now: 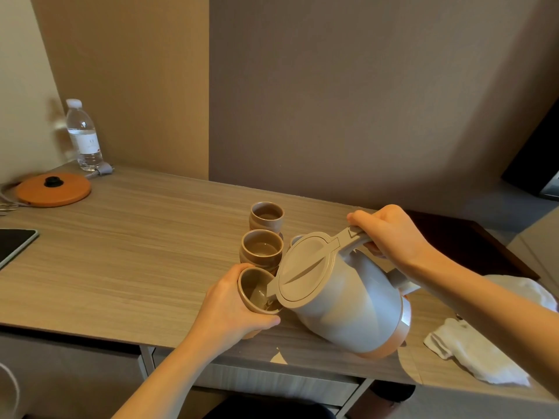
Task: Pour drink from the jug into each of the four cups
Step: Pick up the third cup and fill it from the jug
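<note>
Far out to the left of the left hand, on the table (151, 237), lie a dark tablet (15, 243), an orange kettle base (53, 189) and a clear water bottle (83, 137), none of them part of this job.

The left hand (230, 306) is curled round the nearest cup (257, 290), holding it tipped with its mouth towards the jug. Just beyond its fingers stands the middle cup (261, 249), and beyond that the far cup (266, 214). Both seem to have liquid in them, so I judge those two poured. Of the fourth cup (295, 238) only a bit of rim shows behind the jug's lid, and its contents are hidden.

Between the hands is the jug (341, 300), a grey electric-kettle type with a closed lid. It is tilted well over. Its long axis runs from the base, low and nearest the person on the right, up to the lid on the left. The spout points left, over the rim of the held cup. A glint at the bottom of that cup suggests that the pour has only just begun, so at least this cup is left to fill.

The right hand (390, 234) grips the jug's handle from above, fingers wrapped under it. Below the right forearm lies a crumpled white cloth (478, 355).
</note>
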A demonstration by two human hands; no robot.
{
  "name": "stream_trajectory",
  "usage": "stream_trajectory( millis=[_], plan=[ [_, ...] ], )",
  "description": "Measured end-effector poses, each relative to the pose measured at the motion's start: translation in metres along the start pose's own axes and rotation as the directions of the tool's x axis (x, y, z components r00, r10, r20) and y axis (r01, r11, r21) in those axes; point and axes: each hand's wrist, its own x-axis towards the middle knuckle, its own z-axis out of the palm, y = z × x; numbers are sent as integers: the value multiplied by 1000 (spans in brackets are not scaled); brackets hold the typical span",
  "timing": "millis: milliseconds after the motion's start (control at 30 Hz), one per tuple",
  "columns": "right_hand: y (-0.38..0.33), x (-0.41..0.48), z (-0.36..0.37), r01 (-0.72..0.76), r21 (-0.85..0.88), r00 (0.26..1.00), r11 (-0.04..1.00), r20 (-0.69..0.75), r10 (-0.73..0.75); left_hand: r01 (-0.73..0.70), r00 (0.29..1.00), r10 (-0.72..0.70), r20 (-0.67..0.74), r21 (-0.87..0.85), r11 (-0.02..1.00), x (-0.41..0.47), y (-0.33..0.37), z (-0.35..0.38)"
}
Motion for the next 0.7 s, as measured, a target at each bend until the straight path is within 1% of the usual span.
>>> stream_trajectory(
  millis=[700],
  plan=[
    [-2, 0, 1, 16, -5, 1000, 1000, -2, -16, -2, 1000, 2, 10, -13, 1000, -1, 0, 0]
  ],
)
